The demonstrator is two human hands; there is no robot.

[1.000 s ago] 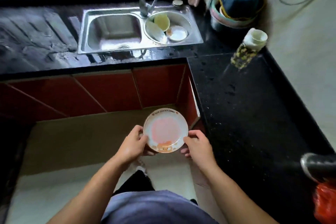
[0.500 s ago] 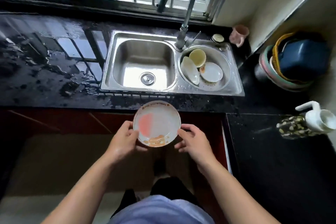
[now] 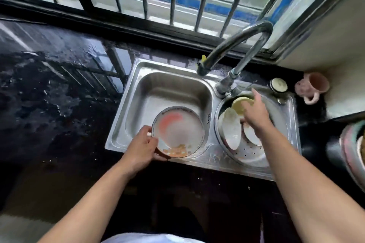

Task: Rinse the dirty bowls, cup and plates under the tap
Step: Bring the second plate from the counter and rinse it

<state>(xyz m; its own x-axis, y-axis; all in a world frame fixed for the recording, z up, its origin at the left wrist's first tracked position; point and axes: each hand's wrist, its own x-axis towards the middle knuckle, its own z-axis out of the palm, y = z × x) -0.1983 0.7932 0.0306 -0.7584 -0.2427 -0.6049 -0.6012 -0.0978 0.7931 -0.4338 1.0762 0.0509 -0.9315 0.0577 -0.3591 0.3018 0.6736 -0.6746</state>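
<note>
Now: left hand (image 3: 142, 145) grips dirty plate (image 3: 178, 132) by its near-left rim, over the basin. Tap spout (image 3: 201, 69) lies beyond the plate, slightly right. Right hand (image 3: 254, 113), fingers spread and holding nothing, reaches toward the tap lever; it is nearer.

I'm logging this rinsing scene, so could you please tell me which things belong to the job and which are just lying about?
Part of the job: stained plate in the left hand, tap, sink, yellow bowl near the right hand, white dishes.

Lying about: pink mug, stacked basins.
</note>
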